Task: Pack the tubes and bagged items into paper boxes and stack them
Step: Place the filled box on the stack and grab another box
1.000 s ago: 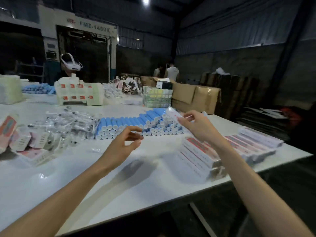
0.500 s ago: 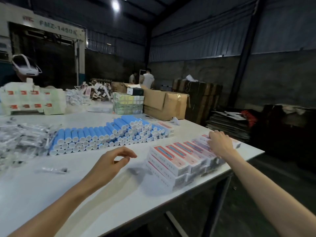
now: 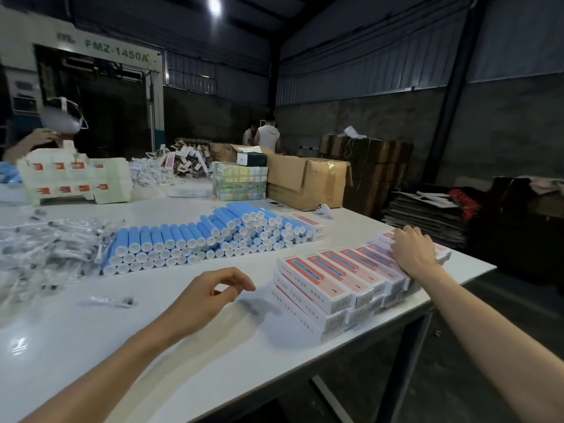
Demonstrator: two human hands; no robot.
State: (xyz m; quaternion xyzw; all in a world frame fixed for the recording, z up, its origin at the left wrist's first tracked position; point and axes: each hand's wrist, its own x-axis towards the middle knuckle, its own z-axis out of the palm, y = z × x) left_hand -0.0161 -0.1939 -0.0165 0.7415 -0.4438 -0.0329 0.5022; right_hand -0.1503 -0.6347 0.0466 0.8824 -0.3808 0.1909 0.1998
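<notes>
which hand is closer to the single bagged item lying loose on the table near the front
Left. The left hand hovers to the right of the bagged item; the right hand rests far off on the stacked boxes.

Left grip (image 3: 210, 296) hangs mid-air, forearm stretched forward, fingers loosely curled and holding nothing. Right grip (image 3: 413, 253), arm extended, lies palm down with fingers spread.
</notes>
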